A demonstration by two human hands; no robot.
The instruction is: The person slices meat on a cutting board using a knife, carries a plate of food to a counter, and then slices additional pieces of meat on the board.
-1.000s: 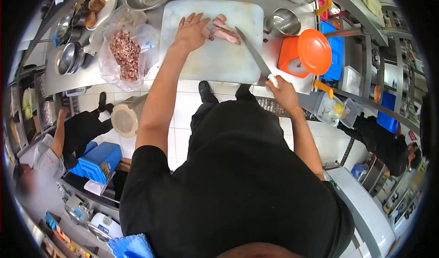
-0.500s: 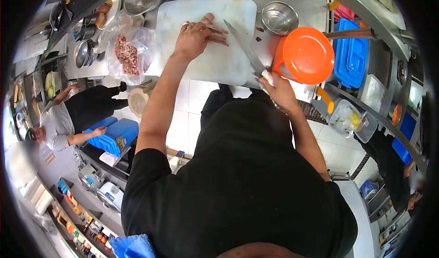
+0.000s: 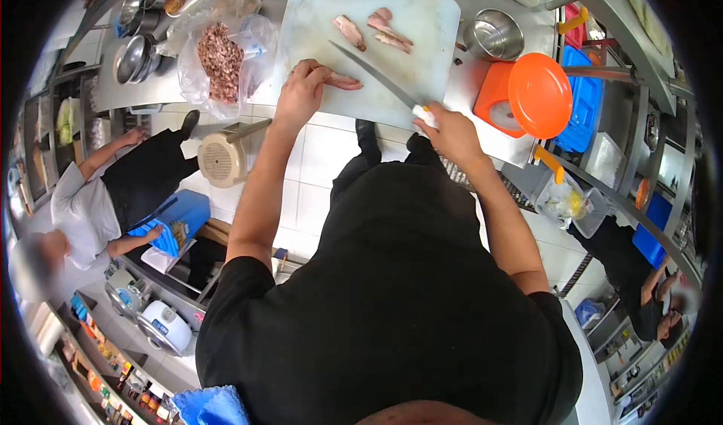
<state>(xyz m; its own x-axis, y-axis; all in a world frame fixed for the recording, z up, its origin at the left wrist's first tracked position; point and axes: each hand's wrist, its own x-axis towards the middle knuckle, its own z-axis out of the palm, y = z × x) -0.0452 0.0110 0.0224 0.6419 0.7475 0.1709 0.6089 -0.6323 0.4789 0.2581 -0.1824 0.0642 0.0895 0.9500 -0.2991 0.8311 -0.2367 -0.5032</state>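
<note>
The strip of meat [image 3: 344, 82] lay on the near part of the cutting board [image 3: 407, 10], its left end under the fingers of the left hand [image 3: 303, 90]. It was narrow, pinkish and moist in surface, its free end extending to the right of those fingers. The board was a pale, smooth, round-cornered slab with faint staining.

The left fingers were drawn together, curled and clamped on the strip's end. The right fingers were wrapped shut around the white handle of the knife [image 3: 376, 74]. Its long, tapering metal blade slanted over the board, the tip beyond and to the right of the left fingers, apart from the meat.

Further pieces of meat [image 3: 390, 29], irregular and pink, lay beyond the left fingers. Left of them stood a clear plastic bag [image 3: 260, 41] containing coarse, crumbly minced meat [image 3: 218, 63]. Beyond the right fingers were a round, shiny metal bowl [image 3: 494, 35] and an orange scale [image 3: 527, 97] with a disc-shaped pan.
</note>
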